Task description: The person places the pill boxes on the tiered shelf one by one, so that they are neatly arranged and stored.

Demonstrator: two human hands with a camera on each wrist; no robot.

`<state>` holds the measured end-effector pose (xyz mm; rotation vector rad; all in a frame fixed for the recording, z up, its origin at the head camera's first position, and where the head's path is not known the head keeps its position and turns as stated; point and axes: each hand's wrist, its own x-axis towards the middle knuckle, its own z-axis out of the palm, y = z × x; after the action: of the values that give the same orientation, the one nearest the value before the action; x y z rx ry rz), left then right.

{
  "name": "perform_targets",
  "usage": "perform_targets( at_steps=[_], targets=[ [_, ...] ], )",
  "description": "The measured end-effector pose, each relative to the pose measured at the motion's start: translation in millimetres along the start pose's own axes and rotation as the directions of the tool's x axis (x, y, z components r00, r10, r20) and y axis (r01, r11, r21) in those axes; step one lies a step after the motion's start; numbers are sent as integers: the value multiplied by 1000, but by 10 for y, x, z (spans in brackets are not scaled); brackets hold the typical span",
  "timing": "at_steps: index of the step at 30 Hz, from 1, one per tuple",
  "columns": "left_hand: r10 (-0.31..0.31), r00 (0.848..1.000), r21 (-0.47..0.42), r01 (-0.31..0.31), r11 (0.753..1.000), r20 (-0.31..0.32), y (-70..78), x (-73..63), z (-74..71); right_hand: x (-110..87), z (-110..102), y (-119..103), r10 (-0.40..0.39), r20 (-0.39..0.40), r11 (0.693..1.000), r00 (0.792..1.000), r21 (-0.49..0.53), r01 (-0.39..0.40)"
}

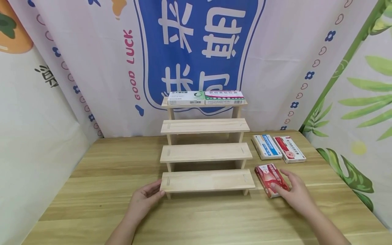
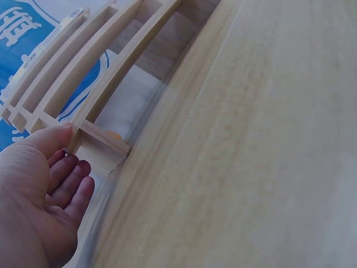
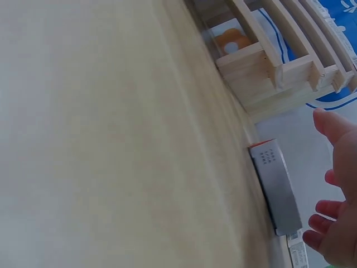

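A wooden four-step display rack (image 1: pixel 206 180) stands in the middle of the table. My left hand (image 1: pixel 144 200) pinches the left end of its lowest step; in the left wrist view the thumb of that hand (image 2: pixel 33 190) lies against the plank's corner, fingers curled beneath. Right of the rack, a red medicine box (image 1: pixel 265 173) lies flat. Over its right side hovers my right hand (image 1: pixel 297 194), thumb and fingers spread. The right wrist view shows a gap between this hand (image 3: pixel 343 195) and the box (image 3: pixel 276 190).
On the top step sit a white-and-green medicine box (image 1: pixel 186 97) and a pink-and-green one (image 1: pixel 224 97). Behind the red box lie a blue-and-white box (image 1: pixel 267 146) and a red-and-white box (image 1: pixel 289 149), side by side. A printed cloth (image 1: pixel 116 85) hangs behind the wood-grain table (image 1: pixel 107 177).
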<state>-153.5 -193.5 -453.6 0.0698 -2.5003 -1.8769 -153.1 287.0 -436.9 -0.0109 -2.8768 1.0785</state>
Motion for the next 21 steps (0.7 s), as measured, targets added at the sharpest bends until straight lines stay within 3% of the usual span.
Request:
perform_targets(
  at_steps=[10,21],
  targets=[
    [-5,1000,6,5,1000,-6,-16,5,2,-60,148,83,-13,9,988,1000,-155,14],
    [-10,1000,-2,10,1000,-11,-16,1,4,-116,57,212,17,-5,983,1000,-181,-18]
  ],
)
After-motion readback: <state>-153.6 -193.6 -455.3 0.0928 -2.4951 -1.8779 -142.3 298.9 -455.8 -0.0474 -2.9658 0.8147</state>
